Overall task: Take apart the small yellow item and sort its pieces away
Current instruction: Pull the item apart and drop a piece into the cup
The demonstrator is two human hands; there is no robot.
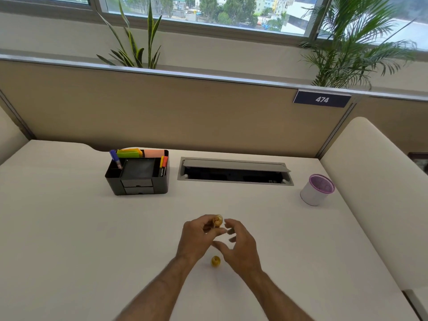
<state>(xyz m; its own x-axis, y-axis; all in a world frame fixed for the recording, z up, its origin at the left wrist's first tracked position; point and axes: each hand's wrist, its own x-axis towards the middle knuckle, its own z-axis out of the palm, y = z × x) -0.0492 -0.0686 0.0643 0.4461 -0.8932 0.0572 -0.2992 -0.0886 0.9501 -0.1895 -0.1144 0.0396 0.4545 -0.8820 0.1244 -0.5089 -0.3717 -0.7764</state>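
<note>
My left hand (196,239) pinches a small yellow cylindrical piece (217,220) between thumb and fingertips, a little above the white desk (69,228). Its open end faces me. My right hand (238,242) hovers just right of it with fingers spread and nothing in them. A second small yellow piece (215,261), rounded like a cap, lies on the desk between my wrists, below both hands.
A black desk organiser (139,173) with pens, markers and sticky notes stands at the back left. A grey cable hatch (235,172) lies open at the back centre. A white and purple mesh cup (317,189) stands at the back right. A beige partition closes the far edge.
</note>
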